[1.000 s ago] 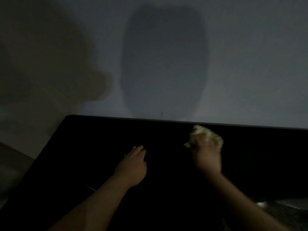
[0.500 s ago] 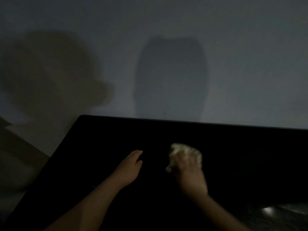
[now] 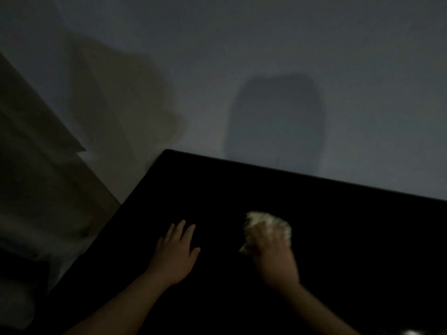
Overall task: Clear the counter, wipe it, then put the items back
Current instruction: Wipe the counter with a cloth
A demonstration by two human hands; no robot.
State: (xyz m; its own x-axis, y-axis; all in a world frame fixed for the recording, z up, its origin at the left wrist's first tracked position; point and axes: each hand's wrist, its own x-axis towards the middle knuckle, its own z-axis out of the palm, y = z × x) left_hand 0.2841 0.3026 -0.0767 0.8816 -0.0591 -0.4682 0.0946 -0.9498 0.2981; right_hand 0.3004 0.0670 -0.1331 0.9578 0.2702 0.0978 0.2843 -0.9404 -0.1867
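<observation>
The scene is very dim. A black counter [image 3: 350, 238] fills the lower half of the head view. My right hand [image 3: 273, 257] grips a pale crumpled cloth [image 3: 266, 222] and holds it down on the counter near its middle; the hand is blurred. My left hand [image 3: 175, 252] rests flat on the counter to the left of the cloth, fingers straight and slightly spread, nothing in it. No other items show on the black surface.
A grey wall [image 3: 314, 68] rises behind the counter with soft shadows on it. At the far left a dark slanted shape [image 3: 36, 122] and lighter surfaces stand beyond the counter's left edge [image 3: 135, 189]. A small bright glint [image 3: 412, 332] shows at bottom right.
My right hand has swept the cloth leftward and toward me across the counter. The view has swung left, showing more of the counter's left corner. My left hand stays flat.
</observation>
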